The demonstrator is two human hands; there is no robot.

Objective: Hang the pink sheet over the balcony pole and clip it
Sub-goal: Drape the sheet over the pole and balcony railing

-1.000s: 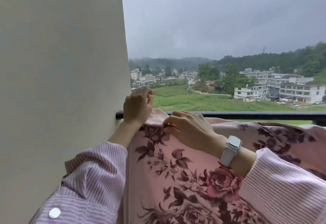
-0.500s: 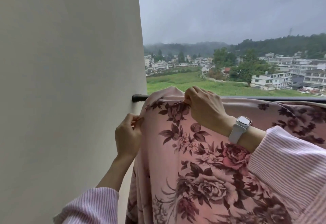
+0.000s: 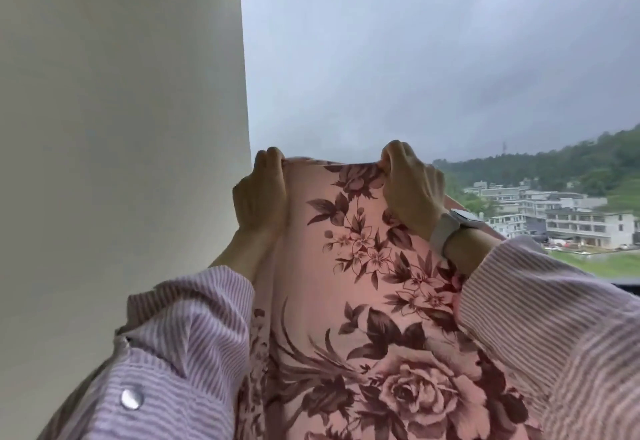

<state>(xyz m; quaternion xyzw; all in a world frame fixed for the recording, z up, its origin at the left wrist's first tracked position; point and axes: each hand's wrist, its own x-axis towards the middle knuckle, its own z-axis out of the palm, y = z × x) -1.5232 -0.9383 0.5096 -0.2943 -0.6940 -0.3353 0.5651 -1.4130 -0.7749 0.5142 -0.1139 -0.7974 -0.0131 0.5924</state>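
Pink floral sheet point(image 3: 363, 301) is raised ahead of the person, top edge running left-right between both hands: left hand point(image 3: 261, 197) and right hand point(image 3: 412, 190) each pinch it. Pole mostly hidden below.

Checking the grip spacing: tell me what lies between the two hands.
In the head view, the pink sheet's top edge stretches between the left hand and right hand.

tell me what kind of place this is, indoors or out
Most likely an upper-floor balcony of a home, open to the outside. A plain wall stands on the left, with grey sky, a wooded hill and low white buildings beyond. Both hands hold up a pink floral sheet.
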